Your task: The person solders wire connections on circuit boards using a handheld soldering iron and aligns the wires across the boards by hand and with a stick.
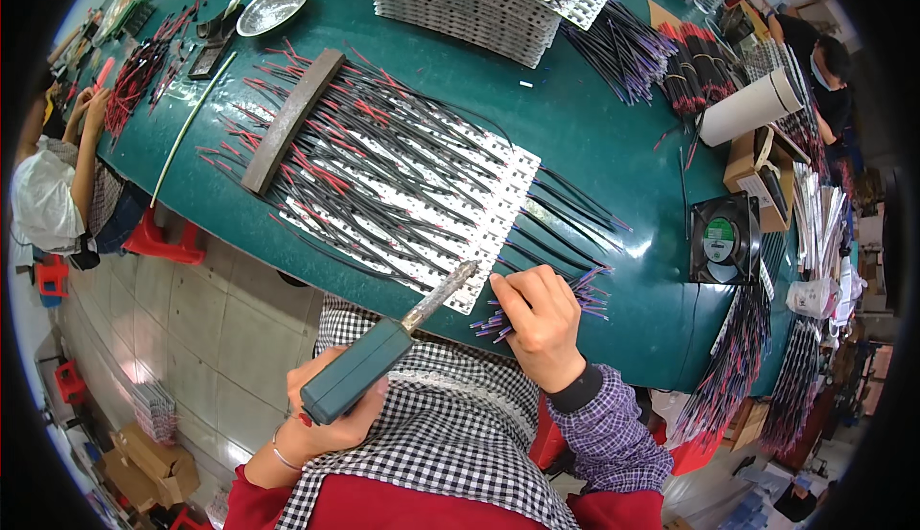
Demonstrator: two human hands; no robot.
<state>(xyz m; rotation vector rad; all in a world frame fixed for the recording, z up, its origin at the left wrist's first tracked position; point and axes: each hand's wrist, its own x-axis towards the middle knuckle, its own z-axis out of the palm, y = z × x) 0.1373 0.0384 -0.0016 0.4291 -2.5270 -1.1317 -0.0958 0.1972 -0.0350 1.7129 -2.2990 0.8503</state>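
Observation:
My left hand (359, 417) is wrapped round the green handle of a soldering iron (356, 372). The iron's tip rests at the near right corner of a white circuit board panel (506, 206). My right hand (546, 324) is closed in a pinch beside that corner, on a thin wire mostly hidden by the fingers. Under and beside this hand lies a bunch of short wires (592, 292) with purple ends. Rows of black wires with red ends (383, 161) cover the panel. Several dark wires (575, 202) stick out past its right edge. A grey metal bar (292, 120) lies across the wires at the left.
Stacked white panels (460, 12) stand at the back, near wire bundles (623, 51). A black fan (724, 239), a white cylinder (752, 108) and a cardboard box (757, 171) are at the right. A metal dish (273, 8) sits far left. Other people work at both sides.

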